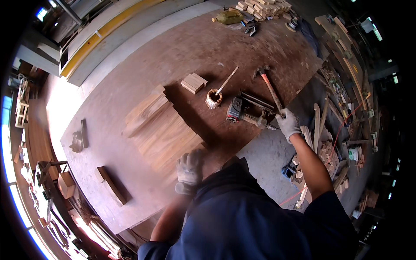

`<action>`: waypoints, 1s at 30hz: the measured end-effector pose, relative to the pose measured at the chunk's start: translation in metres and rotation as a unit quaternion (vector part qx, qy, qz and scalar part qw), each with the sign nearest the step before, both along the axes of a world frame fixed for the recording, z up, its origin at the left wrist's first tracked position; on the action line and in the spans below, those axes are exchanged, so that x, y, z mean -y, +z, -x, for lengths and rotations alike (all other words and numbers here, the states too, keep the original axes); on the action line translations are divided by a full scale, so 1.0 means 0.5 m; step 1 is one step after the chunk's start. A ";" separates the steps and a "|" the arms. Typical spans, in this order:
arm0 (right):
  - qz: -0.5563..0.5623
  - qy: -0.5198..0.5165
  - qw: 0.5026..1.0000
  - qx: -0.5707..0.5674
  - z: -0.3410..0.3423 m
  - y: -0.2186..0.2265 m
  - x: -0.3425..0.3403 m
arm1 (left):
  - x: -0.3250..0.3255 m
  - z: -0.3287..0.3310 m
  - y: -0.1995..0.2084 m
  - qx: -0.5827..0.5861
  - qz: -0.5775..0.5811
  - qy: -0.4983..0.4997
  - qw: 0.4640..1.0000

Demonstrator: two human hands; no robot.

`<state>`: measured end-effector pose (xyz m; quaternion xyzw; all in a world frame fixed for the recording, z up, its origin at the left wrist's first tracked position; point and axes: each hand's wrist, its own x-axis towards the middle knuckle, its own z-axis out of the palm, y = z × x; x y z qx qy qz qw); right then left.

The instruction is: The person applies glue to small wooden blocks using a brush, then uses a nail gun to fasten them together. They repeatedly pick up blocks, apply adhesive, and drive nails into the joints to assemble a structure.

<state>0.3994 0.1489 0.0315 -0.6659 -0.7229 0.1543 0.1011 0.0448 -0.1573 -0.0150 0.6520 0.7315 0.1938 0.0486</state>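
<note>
One hammer (271, 89) is clamped in the right grip (288, 124), well right of the boards (160, 125); the left grip (190, 168) is by their near edge (apart or together, I cannot tell), nailer (234, 108) and pot (213, 102) to their right

Far end: olive-green bottle (229, 17), lying near piled pale rectangular wooden blocks (265, 8).
Upper left: long yellow band (107, 30) along pale structure (93, 58).
Far right: whitish round bucket (355, 154).
</note>
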 end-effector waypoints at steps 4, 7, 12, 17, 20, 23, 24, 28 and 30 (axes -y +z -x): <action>-0.007 0.001 0.997 0.074 -0.028 -0.003 -0.071 | -0.007 -0.026 0.045 -0.013 0.016 0.102 0.995; -0.006 0.007 0.996 0.088 -0.064 -0.053 -0.142 | -0.009 -0.005 0.032 0.066 0.015 0.131 0.989; 0.057 0.040 0.984 0.162 -0.050 -0.126 -0.207 | -0.002 -0.005 0.019 0.111 0.051 0.133 0.984; 0.054 0.071 0.983 0.159 -0.048 -0.158 -0.236 | -0.013 -0.007 0.033 0.120 0.018 0.122 0.985; 0.040 0.028 0.993 0.105 -0.062 -0.177 -0.265 | -0.014 -0.001 0.022 0.120 0.011 0.112 0.986; 0.158 -0.058 0.982 -0.090 -0.085 -0.162 -0.290 | -0.021 0.001 0.016 0.122 0.010 0.105 0.987; 0.206 -0.064 0.964 -0.156 -0.045 -0.113 -0.262 | -0.004 -0.003 0.017 0.122 0.015 0.122 0.985; 0.243 -0.087 0.897 -0.359 -0.027 0.000 -0.032 | 0.000 -0.011 0.018 0.103 0.011 0.129 0.986; 0.344 0.017 0.859 -0.379 -0.020 0.052 0.090 | 0.009 -0.018 0.019 0.090 -0.002 0.156 0.984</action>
